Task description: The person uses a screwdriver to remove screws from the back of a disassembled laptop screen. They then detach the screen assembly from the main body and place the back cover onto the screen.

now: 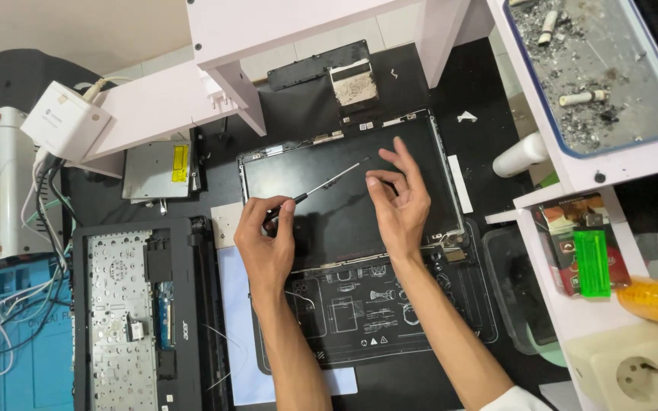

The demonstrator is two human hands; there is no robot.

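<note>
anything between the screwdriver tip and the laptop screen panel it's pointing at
Nothing visible. The left hand holds the screwdriver over the bare screen panel; the right hand sits just beside the tip, not across it.

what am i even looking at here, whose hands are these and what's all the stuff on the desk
This is a single picture from a camera worn on a person's head, looking down at their own two bare hands over a dark work surface.

The left hand holds a thin screwdriver, its tip pointing up and to the right over a flat black laptop screen panel that lies on the surface. The right hand hovers over the same panel with fingers loosely curled; it seems to pinch something tiny, too small to tell.

To the left lies the opened laptop base, inner metal side up, and above it a silver disc drive. Under the panel is a black work mat with white drawings. On the right, a white shelf carries an ashtray and a green lighter.
</note>
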